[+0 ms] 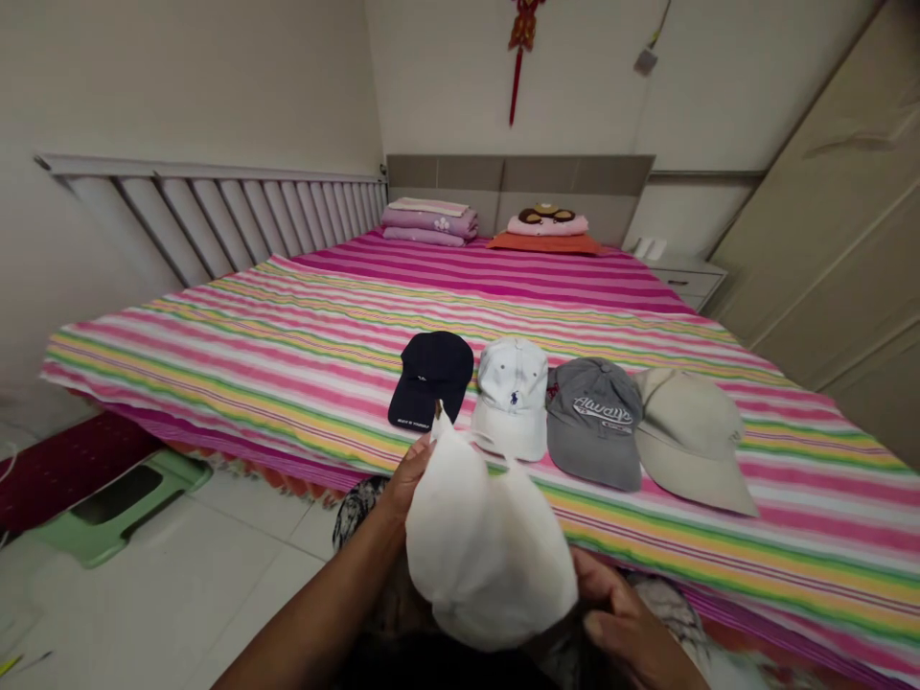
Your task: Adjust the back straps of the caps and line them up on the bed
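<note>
A white cap (489, 537) is held up in front of me, close to my body, with its back strap side toward the bed. My left hand (411, 477) grips its left edge, the fingers partly hidden behind the fabric. On the lower right side, my right hand (618, 609) pinches the cap's edge between thumb and fingers. Beyond it, a row of caps lies on the bed: a dark navy cap (435, 369), a white cap with a small dark logo (511, 388), a grey cap with lettering (595, 422) and a beige cap (694, 436).
The striped bedsheet (237, 331) covers the bed. Folded purple bedding (431, 225) and a pink folded item (547, 227) lie by the headboard (460, 177). A green stool (122, 508) stands on the tiled floor at left; a white nightstand (686, 278) is at right.
</note>
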Available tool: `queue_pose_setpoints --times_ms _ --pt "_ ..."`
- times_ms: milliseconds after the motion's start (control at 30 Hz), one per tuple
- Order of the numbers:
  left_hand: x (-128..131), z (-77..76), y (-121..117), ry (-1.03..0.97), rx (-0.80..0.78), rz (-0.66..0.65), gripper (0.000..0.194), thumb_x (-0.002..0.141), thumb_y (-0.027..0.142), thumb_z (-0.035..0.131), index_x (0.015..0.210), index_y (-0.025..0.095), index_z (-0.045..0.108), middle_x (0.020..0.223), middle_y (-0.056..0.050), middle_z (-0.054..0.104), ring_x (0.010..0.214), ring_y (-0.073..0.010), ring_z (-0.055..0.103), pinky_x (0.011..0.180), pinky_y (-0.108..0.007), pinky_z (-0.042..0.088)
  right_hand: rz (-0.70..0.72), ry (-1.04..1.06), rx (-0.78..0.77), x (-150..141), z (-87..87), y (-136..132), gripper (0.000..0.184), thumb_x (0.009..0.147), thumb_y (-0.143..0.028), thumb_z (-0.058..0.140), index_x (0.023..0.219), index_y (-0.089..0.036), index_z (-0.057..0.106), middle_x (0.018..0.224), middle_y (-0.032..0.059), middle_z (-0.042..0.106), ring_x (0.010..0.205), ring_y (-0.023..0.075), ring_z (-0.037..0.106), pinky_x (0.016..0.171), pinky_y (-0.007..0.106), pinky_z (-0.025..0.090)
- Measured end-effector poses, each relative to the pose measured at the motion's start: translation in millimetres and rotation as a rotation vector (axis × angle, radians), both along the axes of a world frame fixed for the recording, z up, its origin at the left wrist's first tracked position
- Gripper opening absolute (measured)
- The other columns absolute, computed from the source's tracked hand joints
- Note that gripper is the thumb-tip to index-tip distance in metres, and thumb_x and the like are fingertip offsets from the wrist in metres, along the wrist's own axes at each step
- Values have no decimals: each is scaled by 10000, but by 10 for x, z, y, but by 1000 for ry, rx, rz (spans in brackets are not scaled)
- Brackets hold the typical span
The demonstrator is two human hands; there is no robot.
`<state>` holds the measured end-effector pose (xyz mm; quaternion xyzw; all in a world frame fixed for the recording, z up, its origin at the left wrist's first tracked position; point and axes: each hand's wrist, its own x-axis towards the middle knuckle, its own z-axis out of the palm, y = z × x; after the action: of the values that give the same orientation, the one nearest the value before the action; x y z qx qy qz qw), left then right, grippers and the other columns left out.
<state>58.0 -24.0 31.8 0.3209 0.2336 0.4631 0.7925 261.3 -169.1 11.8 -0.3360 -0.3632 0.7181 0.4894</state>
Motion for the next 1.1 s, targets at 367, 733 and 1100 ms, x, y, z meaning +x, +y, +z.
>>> queue_pose_setpoints --times_ms 367,733,1100 --pt "232 107 -111 158 79 -218 295 530 260 769 763 123 652 655 -38 670 510 -126 594 503 -228 458 -138 204 8 -130 195 335 169 661 -307 700 671 -168 603 652 6 583 603 119 523 577 215 397" --pt "100 322 -179 316 118 -353 430 491 177 779 900 142 652 758 -47 680 624 -147 621 598 -259 482 -312 176 114 -58 279 157 197 611 -362 721 629 -201 608 562 2 526 627 168 502 617 312 409" --pt "61 337 -220 337 141 -356 283 541 260 755 722 122 587 590 9 605 451 -79 530 438 -181 400 -378 44 178 63 442 12 224 695 -407 642 690 -187 599 445 -28 406 508 143 431 572 307 382"
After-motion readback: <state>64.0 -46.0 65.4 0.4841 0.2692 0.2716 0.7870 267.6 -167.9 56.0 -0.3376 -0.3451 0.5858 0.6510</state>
